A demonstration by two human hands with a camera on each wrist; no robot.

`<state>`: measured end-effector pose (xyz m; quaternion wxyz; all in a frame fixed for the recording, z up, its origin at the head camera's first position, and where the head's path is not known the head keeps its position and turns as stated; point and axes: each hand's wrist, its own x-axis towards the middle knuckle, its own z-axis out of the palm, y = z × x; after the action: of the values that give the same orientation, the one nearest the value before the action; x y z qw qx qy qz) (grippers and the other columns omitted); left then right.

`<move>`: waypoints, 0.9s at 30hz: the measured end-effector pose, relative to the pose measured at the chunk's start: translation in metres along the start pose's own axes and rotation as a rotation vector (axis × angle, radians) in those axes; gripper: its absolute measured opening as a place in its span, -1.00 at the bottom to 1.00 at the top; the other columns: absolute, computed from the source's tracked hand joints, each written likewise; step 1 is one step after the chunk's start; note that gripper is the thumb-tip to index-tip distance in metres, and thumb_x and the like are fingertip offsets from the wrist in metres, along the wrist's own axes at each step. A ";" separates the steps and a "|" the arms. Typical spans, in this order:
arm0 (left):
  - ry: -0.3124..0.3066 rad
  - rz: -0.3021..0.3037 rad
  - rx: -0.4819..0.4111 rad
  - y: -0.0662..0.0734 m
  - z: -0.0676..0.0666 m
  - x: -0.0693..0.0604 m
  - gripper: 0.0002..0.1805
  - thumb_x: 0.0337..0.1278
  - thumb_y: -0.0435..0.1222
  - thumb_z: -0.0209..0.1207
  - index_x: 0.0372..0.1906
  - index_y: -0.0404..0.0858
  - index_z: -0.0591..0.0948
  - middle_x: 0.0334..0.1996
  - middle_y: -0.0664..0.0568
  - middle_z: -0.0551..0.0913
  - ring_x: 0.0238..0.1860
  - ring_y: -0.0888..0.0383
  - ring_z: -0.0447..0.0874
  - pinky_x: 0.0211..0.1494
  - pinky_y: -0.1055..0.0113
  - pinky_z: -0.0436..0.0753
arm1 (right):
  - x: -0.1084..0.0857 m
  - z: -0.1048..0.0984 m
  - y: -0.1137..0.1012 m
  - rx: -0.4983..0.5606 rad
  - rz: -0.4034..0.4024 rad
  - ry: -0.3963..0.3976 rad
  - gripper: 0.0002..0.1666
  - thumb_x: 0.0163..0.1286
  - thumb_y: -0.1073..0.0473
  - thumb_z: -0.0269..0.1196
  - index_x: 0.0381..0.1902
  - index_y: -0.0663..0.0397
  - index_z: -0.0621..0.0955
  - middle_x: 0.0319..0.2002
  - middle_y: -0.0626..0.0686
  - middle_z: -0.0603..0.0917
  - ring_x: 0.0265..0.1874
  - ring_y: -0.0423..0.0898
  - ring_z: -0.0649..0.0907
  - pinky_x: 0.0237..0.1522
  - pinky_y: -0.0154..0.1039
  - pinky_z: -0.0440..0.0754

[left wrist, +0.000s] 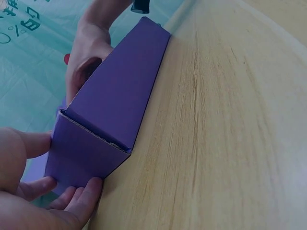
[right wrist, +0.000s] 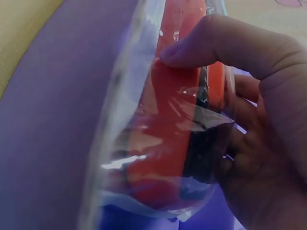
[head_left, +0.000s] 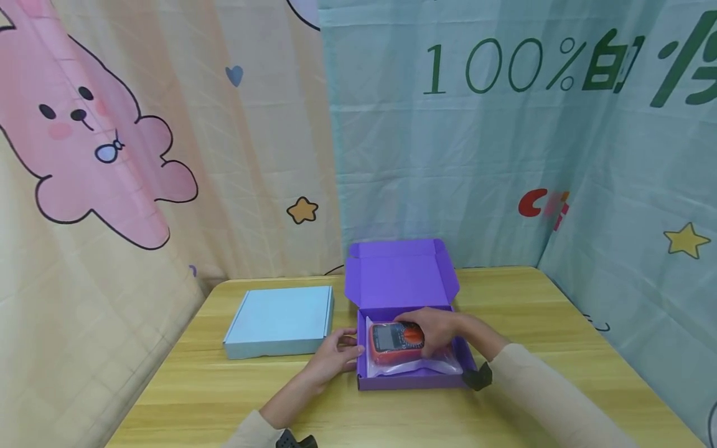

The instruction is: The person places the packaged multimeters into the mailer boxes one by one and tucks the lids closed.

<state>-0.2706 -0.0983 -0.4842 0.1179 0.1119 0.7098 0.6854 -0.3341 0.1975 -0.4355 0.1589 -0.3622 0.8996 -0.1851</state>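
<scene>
In the head view a red and black multimeter [head_left: 394, 339] in a clear plastic bag [head_left: 442, 364] lies in an open purple box [head_left: 414, 381]. My right hand [head_left: 434, 330] grips the multimeter across its dial end; the right wrist view shows the thumb [right wrist: 192, 50] pressing its red side [right wrist: 165, 129] through the plastic. The far fingers are partly hidden behind it. At the box's left side is my left hand [head_left: 336, 354]. Its fingertips [left wrist: 88, 194] touch the outer wall [left wrist: 81, 148] in the left wrist view, with the fingers only lightly bent.
A closed light blue box [head_left: 285, 314] lies to the left of the purple one on the wooden table [head_left: 224, 398]. The purple lid [head_left: 400, 274] stands raised at the back. Printed curtains [head_left: 269, 124] hang behind the table and along its sides.
</scene>
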 end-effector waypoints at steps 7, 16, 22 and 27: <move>0.004 0.001 0.008 0.001 0.001 0.001 -0.36 0.35 -0.38 0.30 0.39 -0.54 0.32 0.11 -0.30 0.49 0.03 -0.06 0.61 0.04 0.13 0.74 | -0.001 -0.004 0.006 0.030 0.003 -0.040 0.10 -0.04 0.21 0.57 0.51 -0.08 0.40 0.07 -0.12 0.53 -0.01 -0.12 0.51 0.12 -0.11 0.52; -0.022 0.004 0.018 0.002 0.002 0.001 -0.36 0.37 -0.41 0.27 0.40 -0.58 0.29 0.12 -0.35 0.46 0.03 -0.07 0.60 0.03 0.09 0.75 | -0.001 -0.004 0.006 0.046 0.017 -0.028 0.16 0.06 0.08 0.64 0.58 -0.08 0.32 0.35 0.02 0.47 0.20 -0.02 0.47 0.32 0.04 0.41; 0.015 0.000 0.046 0.006 0.003 0.001 -0.34 0.33 -0.44 0.28 0.41 -0.58 0.28 0.17 -0.36 0.44 0.08 -0.10 0.59 0.01 0.10 0.75 | -0.004 -0.008 0.005 0.066 0.012 0.003 0.09 0.03 0.01 0.64 0.51 -0.05 0.43 0.31 0.04 0.53 0.15 -0.02 0.51 0.25 0.03 0.47; 0.061 0.012 0.133 0.012 0.004 0.001 -0.32 0.26 -0.44 0.33 0.41 -0.52 0.34 0.22 -0.31 0.43 0.19 -0.21 0.54 0.04 0.10 0.74 | -0.007 -0.016 0.004 0.121 -0.018 0.014 0.05 0.07 -0.01 0.62 0.48 0.12 0.45 0.31 0.15 0.55 0.26 0.13 0.52 0.32 0.12 0.45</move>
<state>-0.2705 -0.0941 -0.4722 0.0843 0.1030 0.7562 0.6407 -0.3381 0.2083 -0.4223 0.1725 -0.3588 0.8846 -0.2430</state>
